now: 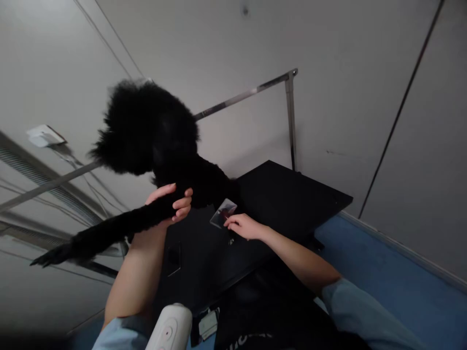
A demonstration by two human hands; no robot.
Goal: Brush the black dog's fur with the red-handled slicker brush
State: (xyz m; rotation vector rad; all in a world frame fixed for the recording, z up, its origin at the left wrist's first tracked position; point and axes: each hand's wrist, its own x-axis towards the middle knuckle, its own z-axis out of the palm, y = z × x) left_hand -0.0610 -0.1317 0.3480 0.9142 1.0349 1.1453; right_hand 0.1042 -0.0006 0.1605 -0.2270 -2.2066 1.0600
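A black curly-coated dog (146,131) is on a black table (292,194), its body mostly dark and hard to make out. My left hand (171,206) is wrapped around one of its legs, and the leg (109,233) stretches out to the left, ending in a paw with visible claws (47,257). In my right hand (246,226), the fingers are closed on what looks like a slicker brush (221,214), with a square greyish head and a reddish middle. The brush is close to the dog's lower body; whether it touches the coat I cannot tell.
A metal frame bar (248,96) runs behind the dog along the wall. At left are a white adapter (45,136) with cables and a ribbed hose (32,167). A white device with a button (171,328) is close in front of me. The floor (365,262) is blue.
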